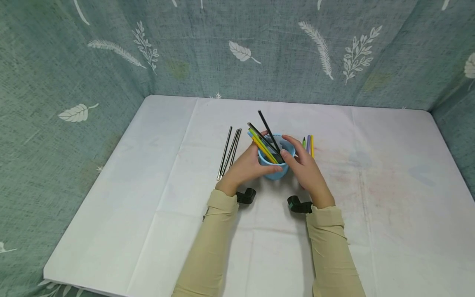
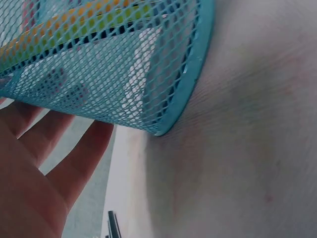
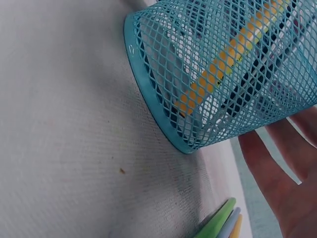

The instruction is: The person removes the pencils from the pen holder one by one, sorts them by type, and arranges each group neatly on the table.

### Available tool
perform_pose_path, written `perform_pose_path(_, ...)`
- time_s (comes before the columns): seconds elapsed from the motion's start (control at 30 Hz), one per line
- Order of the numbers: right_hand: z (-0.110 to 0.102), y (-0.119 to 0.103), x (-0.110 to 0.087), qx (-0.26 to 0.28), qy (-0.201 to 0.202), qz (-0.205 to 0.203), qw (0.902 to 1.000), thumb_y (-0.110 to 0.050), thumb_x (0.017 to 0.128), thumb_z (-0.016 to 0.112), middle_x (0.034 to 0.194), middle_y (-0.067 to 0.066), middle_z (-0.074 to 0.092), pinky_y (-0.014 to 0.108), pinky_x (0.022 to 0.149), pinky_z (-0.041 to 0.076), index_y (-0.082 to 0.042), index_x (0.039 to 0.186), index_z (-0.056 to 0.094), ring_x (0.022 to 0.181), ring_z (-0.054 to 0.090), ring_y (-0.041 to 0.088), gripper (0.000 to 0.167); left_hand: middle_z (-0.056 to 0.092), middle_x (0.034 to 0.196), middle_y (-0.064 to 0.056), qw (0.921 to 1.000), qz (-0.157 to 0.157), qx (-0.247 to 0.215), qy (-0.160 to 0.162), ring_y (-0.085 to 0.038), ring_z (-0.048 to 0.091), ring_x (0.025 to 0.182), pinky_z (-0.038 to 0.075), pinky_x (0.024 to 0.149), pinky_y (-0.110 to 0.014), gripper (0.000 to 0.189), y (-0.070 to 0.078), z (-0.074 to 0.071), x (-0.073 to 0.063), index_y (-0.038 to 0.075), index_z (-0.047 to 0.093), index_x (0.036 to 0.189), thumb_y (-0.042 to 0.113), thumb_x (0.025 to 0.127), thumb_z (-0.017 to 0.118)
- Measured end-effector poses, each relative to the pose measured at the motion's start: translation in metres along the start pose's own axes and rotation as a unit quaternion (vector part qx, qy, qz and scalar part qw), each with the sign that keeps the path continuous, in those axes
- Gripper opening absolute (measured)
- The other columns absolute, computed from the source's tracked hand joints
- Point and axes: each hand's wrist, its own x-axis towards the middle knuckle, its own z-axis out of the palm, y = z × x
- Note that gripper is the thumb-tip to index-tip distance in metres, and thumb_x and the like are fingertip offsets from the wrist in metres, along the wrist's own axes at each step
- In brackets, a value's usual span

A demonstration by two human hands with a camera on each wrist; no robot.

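Much of the blue mesh cup (image 1: 275, 175) is covered by the two hands, and whether its base touches the desk (image 1: 111, 206) is hard to tell. It is midway between the desk's left and right edges, nearer the far edge; the near edge mostly runs out of view. Inside lean a yellow pencil (image 1: 264, 149) and several dark sticks, their lower ends blurred behind the mesh in the wrist views. Left of the cup lie thin dark sticks (image 1: 227, 152), some ends hidden by the left hand (image 1: 248, 166); on the right, three coloured pencils (image 1: 308, 143) are partly covered by the right hand (image 1: 306, 169).

Both hands are clamped round the cup from opposite sides — the left thumb along the near rim, the right thumb bent over it, the fingers reaching to the far side, where most left fingertips disappear. The forearms, in beige sleeves (image 1: 208, 243), slant inward from the near edge.
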Motion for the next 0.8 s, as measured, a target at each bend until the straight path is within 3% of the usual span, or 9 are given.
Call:
perform_pose_path(0.13,0.001,0.009,0.003,-0.017,0.023,-0.005,0.9996,-0.038,0.091,0.048,0.141,-0.002,0.03,0.047,0.099,0.028,-0.027,0.136,0.035,0.128,0.028,0.022,0.049,0.039,0.131,0.003,0.9999,-0.006,0.008,0.005,-0.01,0.042,0.114,0.036,0.094,-0.034,0.1,0.002,0.002,0.0,0.027,0.016,0.14,0.054,0.063,0.072)
perform_pose_path(0.27,0.004,0.021,0.009,-0.049,0.088,-0.041,0.994,-0.042,0.086,0.055,0.133,-0.005,0.041,0.04,0.094,0.036,-0.027,0.128,0.047,0.121,0.037,0.016,0.045,0.04,0.13,0.005,0.9998,-0.011,0.013,0.01,-0.006,0.041,0.113,0.036,0.093,-0.032,0.098,0.003,0.002,0.0,0.027,0.018,0.14,0.056,0.062,0.072)
perform_pose_path(0.4,0.008,0.024,0.012,-0.068,0.192,-0.121,0.9716,-0.029,0.086,0.059,0.119,-0.007,0.053,0.033,0.085,0.042,-0.018,0.115,0.06,0.111,0.046,0.011,0.031,0.04,0.129,0.006,0.9998,-0.015,0.012,0.007,-0.006,0.041,0.113,0.036,0.093,-0.032,0.098,0.003,0.003,0.0,0.026,0.019,0.14,0.056,0.062,0.072)
perform_pose_path(0.5,0.009,0.024,0.012,-0.057,0.244,-0.147,0.957,-0.021,0.086,0.059,0.109,-0.007,0.058,0.028,0.08,0.044,-0.015,0.107,0.064,0.102,0.051,0.01,0.023,0.04,0.129,0.006,0.9997,-0.019,0.016,0.006,-0.006,0.042,0.112,0.037,0.092,-0.033,0.099,0.003,0.003,0.0,0.026,0.02,0.14,0.058,0.061,0.071)
perform_pose_path(0.63,0.009,0.021,0.01,-0.041,0.244,-0.155,0.9565,-0.024,0.087,0.058,0.099,-0.007,0.063,0.026,0.074,0.044,-0.018,0.104,0.065,0.089,0.056,0.009,0.02,0.041,0.129,0.004,0.9995,-0.022,0.022,0.009,-0.006,0.042,0.111,0.037,0.092,-0.033,0.1,0.002,0.003,-0.001,0.027,0.02,0.14,0.06,0.06,0.07)
perform_pose_path(0.8,0.011,0.013,0.008,-0.076,0.197,-0.16,0.9643,-0.028,0.088,0.056,0.094,-0.006,0.065,0.025,0.064,0.043,-0.017,0.107,0.065,0.077,0.056,0.007,0.023,0.037,0.133,0.006,0.9994,-0.021,0.026,0.008,-0.005,0.041,0.113,0.036,0.093,-0.032,0.1,0.002,0.003,-0.001,0.028,0.019,0.14,0.062,0.061,0.069)
